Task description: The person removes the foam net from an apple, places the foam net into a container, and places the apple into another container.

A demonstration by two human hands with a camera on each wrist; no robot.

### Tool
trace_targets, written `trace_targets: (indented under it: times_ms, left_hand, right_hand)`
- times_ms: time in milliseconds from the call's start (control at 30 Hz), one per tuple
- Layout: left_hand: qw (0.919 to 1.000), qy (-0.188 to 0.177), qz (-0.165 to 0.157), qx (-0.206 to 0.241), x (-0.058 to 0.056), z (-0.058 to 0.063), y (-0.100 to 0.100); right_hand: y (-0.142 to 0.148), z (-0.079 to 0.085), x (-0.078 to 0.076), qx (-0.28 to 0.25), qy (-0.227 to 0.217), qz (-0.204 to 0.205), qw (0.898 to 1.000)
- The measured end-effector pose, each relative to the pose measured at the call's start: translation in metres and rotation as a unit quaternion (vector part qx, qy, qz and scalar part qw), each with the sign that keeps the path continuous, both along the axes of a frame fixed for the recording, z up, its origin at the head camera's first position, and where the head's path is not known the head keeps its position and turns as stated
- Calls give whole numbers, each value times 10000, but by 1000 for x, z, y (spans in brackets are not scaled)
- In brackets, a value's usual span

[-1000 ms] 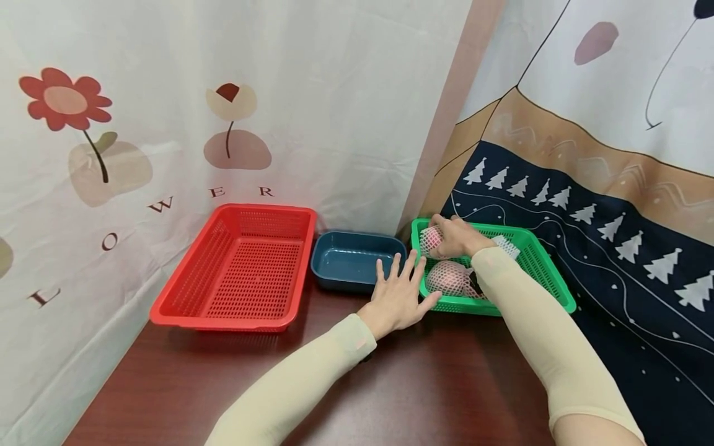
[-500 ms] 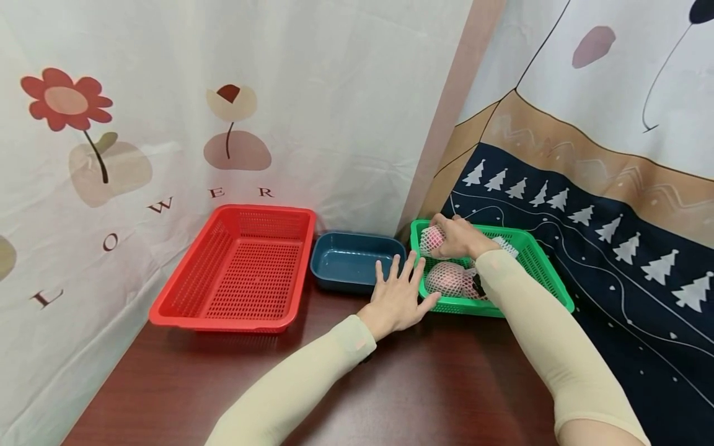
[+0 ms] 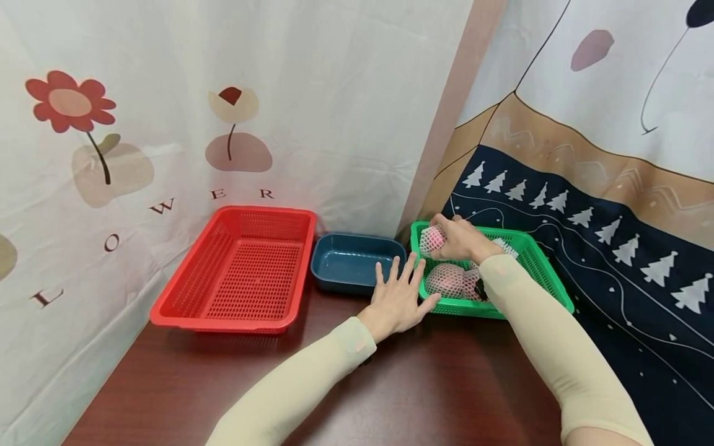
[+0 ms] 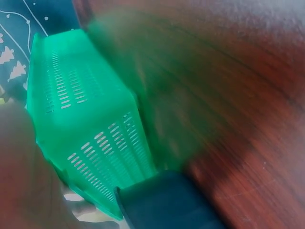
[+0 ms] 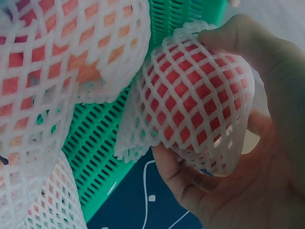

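My right hand [image 3: 460, 238] grips a round red fruit [image 5: 195, 95] in a white foam net at the back left of the green basket [image 3: 543, 272]. In the right wrist view its thumb lies on the top of the net and the fingers curl under the fruit. Other netted fruits [image 3: 445, 280] lie near the basket's front; two of them fill the left of the right wrist view. My left hand [image 3: 395, 303] has its fingers spread, with nothing held. Its fingertips overlap the basket's left end and the blue dish [image 3: 348, 263] in the head view.
A large red basket [image 3: 245, 279] stands at the left, with nothing in it. Between the two baskets sits the blue dish, close against the green one. A brown wooden table [image 3: 435, 384] carries them all. Printed curtains [image 3: 346, 111] hang right behind.
The right forearm has shifted slightly to the right, while the right hand keeps its hold on the netted fruit. The left hand has stayed in place.
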State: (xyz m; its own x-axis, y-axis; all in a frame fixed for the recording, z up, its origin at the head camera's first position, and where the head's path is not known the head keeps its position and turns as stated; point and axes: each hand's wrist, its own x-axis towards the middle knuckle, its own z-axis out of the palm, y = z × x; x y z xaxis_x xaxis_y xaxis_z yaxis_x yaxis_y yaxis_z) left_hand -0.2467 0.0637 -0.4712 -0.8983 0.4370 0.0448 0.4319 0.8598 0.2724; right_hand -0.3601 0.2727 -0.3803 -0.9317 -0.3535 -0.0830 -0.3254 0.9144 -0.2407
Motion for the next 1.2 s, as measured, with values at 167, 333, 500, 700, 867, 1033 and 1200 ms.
trace_targets:
  times_ms: [167, 333, 500, 700, 867, 1033, 1200]
  left_hand:
    - [10000, -31, 31, 10, 0, -1, 1]
    - [10000, -21, 77, 32, 1, 0, 1]
    - [10000, 56, 62, 24, 4, 0, 0]
    - [9999, 115, 4, 31, 8, 4, -4]
    - [9999, 147, -10, 74, 12, 10, -11]
    - [9999, 140, 21, 61, 15, 13, -17]
    - [9998, 193, 54, 54, 20, 15, -22]
  right_hand:
    - [0, 0, 2, -10, 47, 10, 10000]
    - [-1, 1, 6, -44, 116, 70, 9999]
    - [-1, 2, 11, -49, 223, 97, 9997]
    - [-1, 3, 15, -109, 330, 105, 9993]
    - [-3, 5, 19, -143, 422, 150, 9989]
    - [-3, 6, 25, -229, 451, 184, 9985]
    - [-4, 7, 32, -268, 537, 229, 9979]
